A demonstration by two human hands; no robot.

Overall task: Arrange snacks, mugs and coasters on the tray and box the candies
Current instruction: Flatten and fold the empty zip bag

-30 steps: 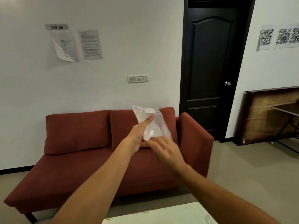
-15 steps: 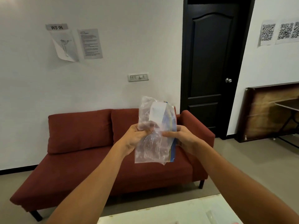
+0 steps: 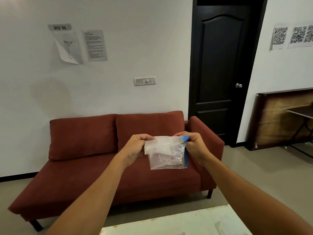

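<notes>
I hold a clear plastic bag [image 3: 166,154] with a blue strip along its right side up in front of me, at chest height. My left hand [image 3: 137,147] pinches its top left corner and my right hand [image 3: 193,145] pinches the top right corner by the blue strip. The bag hangs down between my hands, crumpled at the top. What it holds is not readable through the plastic. Tray, mugs, coasters and candies are out of view.
A white table top [image 3: 177,224] shows at the bottom edge, below my arms. Behind the bag stands a red sofa [image 3: 81,150] against the white wall. A dark door [image 3: 220,70] is at the right, with a wooden board [image 3: 279,119] leaning further right.
The bag has turned from upright to hanging wide between my hands. My hands moved apart to its two top corners, and the view dipped slightly lower.
</notes>
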